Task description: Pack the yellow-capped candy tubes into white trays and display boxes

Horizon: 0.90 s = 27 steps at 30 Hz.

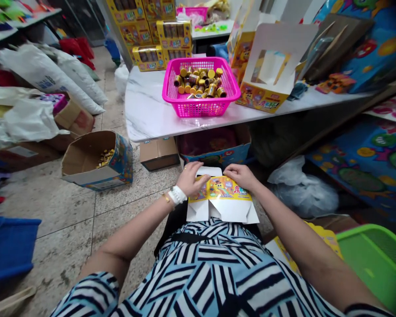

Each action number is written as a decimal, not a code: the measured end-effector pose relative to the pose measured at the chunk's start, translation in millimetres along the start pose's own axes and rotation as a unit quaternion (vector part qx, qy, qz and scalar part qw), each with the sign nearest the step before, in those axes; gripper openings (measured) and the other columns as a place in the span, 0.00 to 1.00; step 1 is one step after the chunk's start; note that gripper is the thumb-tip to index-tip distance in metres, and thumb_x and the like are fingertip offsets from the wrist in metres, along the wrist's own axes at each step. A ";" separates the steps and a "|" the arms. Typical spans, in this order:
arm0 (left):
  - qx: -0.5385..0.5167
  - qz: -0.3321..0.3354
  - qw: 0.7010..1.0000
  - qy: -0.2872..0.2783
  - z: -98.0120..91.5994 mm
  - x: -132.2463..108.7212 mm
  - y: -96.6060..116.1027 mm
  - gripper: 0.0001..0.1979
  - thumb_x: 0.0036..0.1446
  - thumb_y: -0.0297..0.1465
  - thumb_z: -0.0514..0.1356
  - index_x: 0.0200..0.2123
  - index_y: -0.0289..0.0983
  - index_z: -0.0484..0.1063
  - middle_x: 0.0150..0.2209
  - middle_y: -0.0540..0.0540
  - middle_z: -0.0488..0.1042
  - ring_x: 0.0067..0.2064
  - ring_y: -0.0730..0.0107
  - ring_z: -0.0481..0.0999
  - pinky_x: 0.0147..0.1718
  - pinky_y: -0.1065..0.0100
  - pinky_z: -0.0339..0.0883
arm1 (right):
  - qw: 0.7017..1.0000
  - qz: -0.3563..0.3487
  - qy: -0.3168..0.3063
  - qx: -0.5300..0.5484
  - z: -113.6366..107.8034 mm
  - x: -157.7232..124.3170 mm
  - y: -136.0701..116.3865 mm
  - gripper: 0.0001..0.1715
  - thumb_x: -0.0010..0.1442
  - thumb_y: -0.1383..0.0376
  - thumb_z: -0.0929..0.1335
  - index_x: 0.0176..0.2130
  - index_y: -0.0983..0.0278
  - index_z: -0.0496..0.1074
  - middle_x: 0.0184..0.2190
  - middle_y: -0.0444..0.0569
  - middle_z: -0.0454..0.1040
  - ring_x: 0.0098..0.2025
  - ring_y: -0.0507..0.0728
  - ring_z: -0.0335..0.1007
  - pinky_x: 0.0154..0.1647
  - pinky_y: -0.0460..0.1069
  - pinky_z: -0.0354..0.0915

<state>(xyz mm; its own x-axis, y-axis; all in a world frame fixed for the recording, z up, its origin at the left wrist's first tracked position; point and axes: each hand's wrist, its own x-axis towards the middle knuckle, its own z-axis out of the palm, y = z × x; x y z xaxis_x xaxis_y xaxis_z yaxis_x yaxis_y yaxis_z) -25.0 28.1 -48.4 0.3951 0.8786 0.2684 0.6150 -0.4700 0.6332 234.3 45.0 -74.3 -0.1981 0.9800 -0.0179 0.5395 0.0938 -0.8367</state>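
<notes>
A partly folded yellow cardboard box (222, 190) with white flaps lies on my lap, its printed side facing up. My left hand (193, 178) holds its left part, with the thumb across the print and the fingers at the far edge. At the far right edge, the curled fingers of my right hand (240, 175) grip the cardboard. The undersides of both hands' fingers are hidden. Beyond them, a pink basket (201, 108) of small yellow-capped tubes (201, 81) stands on the marble-patterned table (148, 116).
Packed yellow boxes (174, 35) are stacked at the table's back left. An opened window box (265, 94) stands right of the basket. Cartons, including an open carton (120, 163), sit on the floor. A green basket (376, 264) is close on my right, a blue bin (11, 248) far left.
</notes>
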 end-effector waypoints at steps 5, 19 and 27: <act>-0.131 -0.150 0.971 -0.131 14.7 49.4 8.0 0.33 0.57 0.58 0.53 0.15 0.37 0.65 0.15 0.52 0.60 0.20 0.75 0.60 0.22 0.69 0.53 | 0.998 0.054 0.010 0.029 -6.5 22.8 -13.1 0.23 0.52 0.45 0.69 0.27 0.63 0.73 0.18 0.42 0.68 0.22 0.51 0.59 0.24 0.47 0.56; -0.612 -0.432 0.642 -0.164 18.8 47.8 -23.4 0.18 0.61 0.33 0.62 0.21 0.36 0.62 0.14 0.56 0.60 0.12 0.83 0.53 0.11 0.78 0.48 | 0.926 -0.020 -0.018 0.377 -30.5 -71.2 20.8 0.38 0.56 0.45 0.72 0.62 0.53 0.66 0.64 0.53 0.67 0.64 0.63 0.64 0.63 0.62 0.61; -0.688 -0.462 0.542 -0.140 23.6 24.6 7.3 0.20 0.66 0.31 0.55 0.20 0.36 0.58 0.20 0.51 0.67 0.12 0.87 0.51 0.09 0.80 0.45 | 0.923 0.030 0.029 0.382 -49.6 -69.2 -23.1 0.30 0.63 0.44 0.65 0.58 0.54 0.67 0.67 0.52 0.62 0.65 0.62 0.63 0.61 0.60 0.64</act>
<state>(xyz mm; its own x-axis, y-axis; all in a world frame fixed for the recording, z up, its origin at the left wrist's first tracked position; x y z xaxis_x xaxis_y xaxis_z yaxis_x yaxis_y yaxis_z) 5.4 44.3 -54.3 0.5589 0.5470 -0.6232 -0.3756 0.8371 0.3978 276.1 -16.3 -26.6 -0.1308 0.9893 -0.0653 -0.1917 -0.0899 -0.9773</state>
